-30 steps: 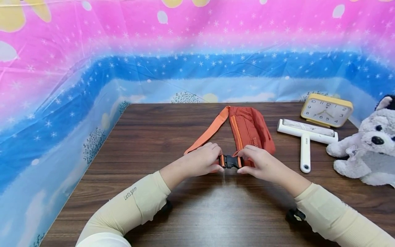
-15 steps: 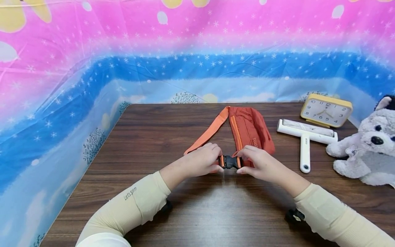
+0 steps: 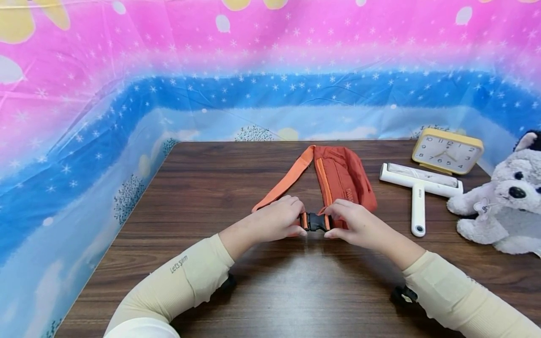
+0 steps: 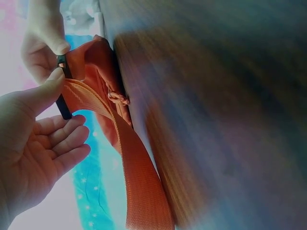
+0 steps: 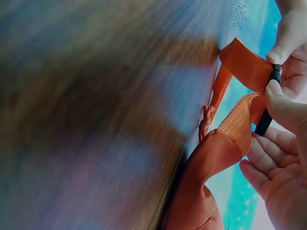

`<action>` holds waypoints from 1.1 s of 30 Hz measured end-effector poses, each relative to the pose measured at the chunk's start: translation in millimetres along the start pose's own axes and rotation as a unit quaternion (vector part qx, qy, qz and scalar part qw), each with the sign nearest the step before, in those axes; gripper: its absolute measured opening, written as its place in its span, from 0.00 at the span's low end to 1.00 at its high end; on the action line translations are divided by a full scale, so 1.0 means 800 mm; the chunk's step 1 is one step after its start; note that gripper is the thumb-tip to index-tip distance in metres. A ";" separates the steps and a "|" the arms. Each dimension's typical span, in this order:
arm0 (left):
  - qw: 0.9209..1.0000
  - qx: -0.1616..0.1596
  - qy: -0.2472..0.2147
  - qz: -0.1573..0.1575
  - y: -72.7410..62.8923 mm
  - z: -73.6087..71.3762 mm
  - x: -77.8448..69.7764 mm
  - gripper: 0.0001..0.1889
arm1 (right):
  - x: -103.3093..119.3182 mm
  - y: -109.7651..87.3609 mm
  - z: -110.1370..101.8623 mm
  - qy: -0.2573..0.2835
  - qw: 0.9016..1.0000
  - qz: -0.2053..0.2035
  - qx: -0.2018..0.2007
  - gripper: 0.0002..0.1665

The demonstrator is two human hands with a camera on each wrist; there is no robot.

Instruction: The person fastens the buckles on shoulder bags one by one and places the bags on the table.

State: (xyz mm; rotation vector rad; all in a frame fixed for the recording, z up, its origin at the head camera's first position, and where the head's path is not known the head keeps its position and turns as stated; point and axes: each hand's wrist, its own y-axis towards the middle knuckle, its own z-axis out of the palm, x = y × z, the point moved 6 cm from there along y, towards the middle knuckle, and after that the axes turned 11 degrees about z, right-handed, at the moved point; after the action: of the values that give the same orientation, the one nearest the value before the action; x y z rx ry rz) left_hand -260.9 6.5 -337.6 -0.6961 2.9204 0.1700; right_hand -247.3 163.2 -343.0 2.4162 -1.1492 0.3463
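A rust-red waist bag (image 3: pixel 347 173) lies on the table, its orange strap (image 3: pixel 288 179) looping out to the left. In front of it, a black side-release buckle (image 3: pixel 316 222) is held with its two halves together. My left hand (image 3: pixel 280 218) pinches the buckle's left end between thumb and fingers. At the right end, my right hand (image 3: pixel 356 222) pinches the other half the same way. Both wrist views show the buckle (image 5: pixel 265 120) edge-on, raised off the wood, with webbing (image 4: pixel 136 167) running from it. The fingers partly cover the buckle's ends.
A white lint roller (image 3: pixel 418 202) lies right of the bag on the dark wooden table (image 3: pixel 203 169). Behind it stands a yellow clock (image 3: pixel 448 150). A grey-white plush dog (image 3: pixel 507 202) sits at the right edge. Patterned cloth (image 3: pixel 270 89) hangs around the back and left.
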 end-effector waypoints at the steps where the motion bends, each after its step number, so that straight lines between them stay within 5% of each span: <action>1: 1.000 0.001 -0.001 -0.001 0.000 0.000 0.000 0.22 | 0.000 0.000 0.000 0.000 1.000 0.001 0.001 0.24; 33: 1.000 0.004 0.017 0.007 0.000 0.002 -0.006 0.20 | 0.002 0.000 0.000 -0.002 1.000 0.001 -0.007 0.23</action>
State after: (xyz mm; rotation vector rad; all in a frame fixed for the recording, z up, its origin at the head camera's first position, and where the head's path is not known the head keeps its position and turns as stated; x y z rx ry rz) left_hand -256.8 9.1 -338.4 -0.6844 2.9566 0.1509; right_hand -246.4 162.3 -342.3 2.4049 -1.1534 0.3332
